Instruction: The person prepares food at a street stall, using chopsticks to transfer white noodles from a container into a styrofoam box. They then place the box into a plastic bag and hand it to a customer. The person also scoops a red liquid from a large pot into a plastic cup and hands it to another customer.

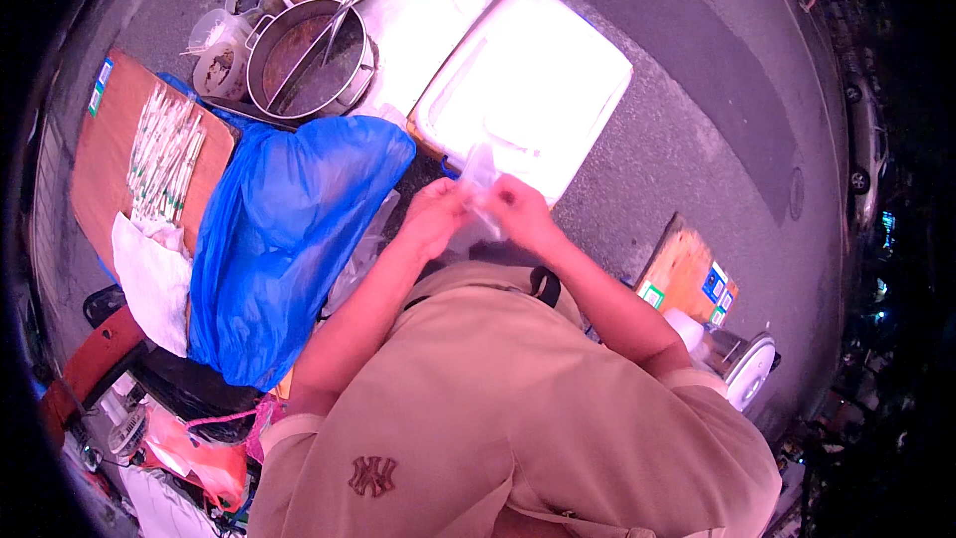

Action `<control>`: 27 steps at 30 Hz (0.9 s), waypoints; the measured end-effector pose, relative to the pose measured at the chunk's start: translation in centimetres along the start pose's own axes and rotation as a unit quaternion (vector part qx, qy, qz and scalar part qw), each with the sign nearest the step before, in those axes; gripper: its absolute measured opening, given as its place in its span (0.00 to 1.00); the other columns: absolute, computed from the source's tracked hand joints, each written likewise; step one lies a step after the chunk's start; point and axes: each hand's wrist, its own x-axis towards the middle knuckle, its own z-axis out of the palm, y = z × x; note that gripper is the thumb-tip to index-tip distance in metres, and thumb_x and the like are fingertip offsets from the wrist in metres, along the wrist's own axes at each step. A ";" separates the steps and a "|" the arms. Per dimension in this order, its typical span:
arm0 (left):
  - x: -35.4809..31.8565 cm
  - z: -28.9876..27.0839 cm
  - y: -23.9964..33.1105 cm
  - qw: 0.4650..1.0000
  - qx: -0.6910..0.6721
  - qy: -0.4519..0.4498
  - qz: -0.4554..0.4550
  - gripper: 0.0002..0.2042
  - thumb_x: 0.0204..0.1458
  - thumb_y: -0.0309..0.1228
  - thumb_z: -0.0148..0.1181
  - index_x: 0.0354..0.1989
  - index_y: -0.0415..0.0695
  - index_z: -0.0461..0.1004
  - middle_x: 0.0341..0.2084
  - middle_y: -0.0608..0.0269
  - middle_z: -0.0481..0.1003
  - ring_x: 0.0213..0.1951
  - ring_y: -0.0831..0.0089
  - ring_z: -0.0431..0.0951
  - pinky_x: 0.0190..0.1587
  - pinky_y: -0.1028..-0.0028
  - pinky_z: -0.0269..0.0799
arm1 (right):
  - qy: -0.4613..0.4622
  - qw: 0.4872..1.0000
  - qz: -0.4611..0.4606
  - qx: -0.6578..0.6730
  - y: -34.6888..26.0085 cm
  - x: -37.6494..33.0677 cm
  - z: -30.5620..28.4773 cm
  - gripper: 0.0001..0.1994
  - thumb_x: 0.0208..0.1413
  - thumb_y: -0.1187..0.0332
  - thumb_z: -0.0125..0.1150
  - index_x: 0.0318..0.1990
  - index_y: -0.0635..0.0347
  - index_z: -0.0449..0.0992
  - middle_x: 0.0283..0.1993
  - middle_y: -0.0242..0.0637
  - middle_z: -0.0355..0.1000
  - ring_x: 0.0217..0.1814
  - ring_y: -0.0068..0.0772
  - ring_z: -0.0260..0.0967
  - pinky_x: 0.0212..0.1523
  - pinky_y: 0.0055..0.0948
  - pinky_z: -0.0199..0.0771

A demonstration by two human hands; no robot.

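Note:
A thin, clear plastic bag (481,167) hangs between my two hands in front of my waist. My left hand (438,214) pinches one side of it with fingers closed. The other side is in the closed fingers of my right hand (520,211). The bag's upper part stands up over the near edge of a white lidded box (533,70). Its lower part drops below my fingers, partly hidden by them. What the bag contains, if anything, I cannot make out.
Left of my arm lies a large blue plastic bag (299,229). A wooden board (100,154) carries many wrapped chopsticks (164,154) and a white cloth (149,274). Beyond stands a divided metal pot (309,60) beside plastic tubs (219,60). A lidded pot (747,369) is at right.

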 end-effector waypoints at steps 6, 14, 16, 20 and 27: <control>-0.3 1.0 5.8 0.985 -0.149 -0.055 0.070 0.07 0.64 0.35 0.57 0.37 0.45 0.72 0.32 0.66 0.75 0.32 0.74 0.74 0.44 0.71 0.75 | 0.078 0.966 0.156 -0.190 10.9 4.2 -8.2 0.11 0.54 0.67 0.69 0.39 0.59 0.74 0.33 0.33 0.73 0.36 0.30 0.71 0.38 0.31 0.73; 1.7 5.8 6.9 0.947 0.263 -0.153 0.104 0.06 0.61 0.32 0.60 0.41 0.45 0.71 0.33 0.67 0.74 0.34 0.78 0.72 0.37 0.76 0.68 | -0.001 0.935 -0.253 -0.248 -1.4 5.1 -5.8 0.26 0.55 0.66 0.68 0.60 0.63 0.69 0.46 0.38 0.75 0.46 0.35 0.74 0.53 0.33 0.74; 1.1 7.4 8.9 0.789 0.566 -0.093 0.220 0.11 0.55 0.29 0.65 0.43 0.42 0.71 0.34 0.64 0.74 0.40 0.75 0.73 0.42 0.75 0.69 | -0.096 0.990 -0.058 -0.086 -1.3 6.4 -6.6 0.22 0.58 0.67 0.65 0.59 0.62 0.70 0.48 0.36 0.75 0.47 0.34 0.74 0.56 0.33 0.73; 2.7 0.4 9.5 0.795 0.589 0.032 0.142 0.12 0.56 0.27 0.62 0.47 0.40 0.71 0.37 0.58 0.76 0.42 0.68 0.77 0.45 0.68 0.74 | -0.170 0.917 0.142 0.333 -0.7 6.8 -10.1 0.11 0.63 0.70 0.59 0.50 0.63 0.75 0.44 0.33 0.75 0.45 0.29 0.74 0.51 0.31 0.75; 2.3 -3.7 7.6 0.990 -0.130 -0.018 0.044 0.10 0.61 0.24 0.56 0.49 0.38 0.72 0.41 0.57 0.79 0.45 0.63 0.80 0.51 0.59 0.78 | -0.142 0.939 0.176 0.259 2.6 11.9 -15.5 0.15 0.60 0.62 0.64 0.48 0.63 0.74 0.40 0.35 0.75 0.44 0.26 0.73 0.43 0.27 0.75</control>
